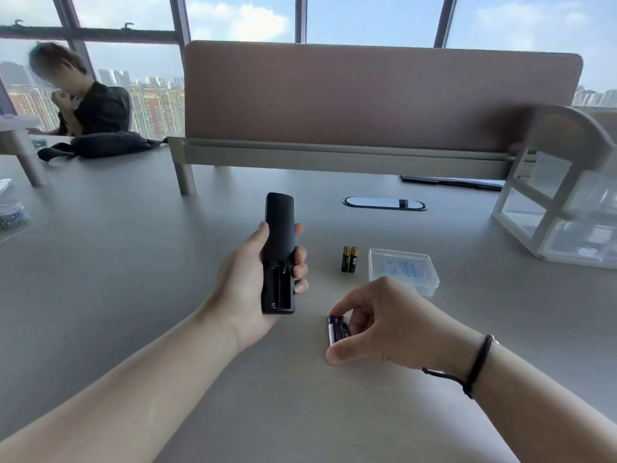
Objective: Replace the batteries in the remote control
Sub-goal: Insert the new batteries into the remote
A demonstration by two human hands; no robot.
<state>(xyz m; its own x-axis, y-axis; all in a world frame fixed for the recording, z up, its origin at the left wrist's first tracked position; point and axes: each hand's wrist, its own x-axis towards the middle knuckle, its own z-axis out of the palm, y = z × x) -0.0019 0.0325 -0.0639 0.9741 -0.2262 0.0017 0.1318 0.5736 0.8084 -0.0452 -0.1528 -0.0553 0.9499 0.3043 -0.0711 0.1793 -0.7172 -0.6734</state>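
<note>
My left hand (248, 279) grips a black remote control (278, 242), back side up, above the table. Its battery compartment (279, 287) is uncovered and holds no batteries. My right hand (377, 322) reaches down to two purple-and-white batteries (338, 330) lying side by side on the grey table (117, 262), thumb and fingertips closed around them. Two black-and-gold batteries (349, 259) lie together farther back, between the remote and a clear plastic box (402, 269). The compartment cover is not visible.
A desk divider panel (367, 95) stands across the back. A white drawer organiser (564, 202) sits at the right. A cable grommet (384, 203) is set into the tabletop. Another person (86, 105) sits at the far left beside a dark bag (100, 147).
</note>
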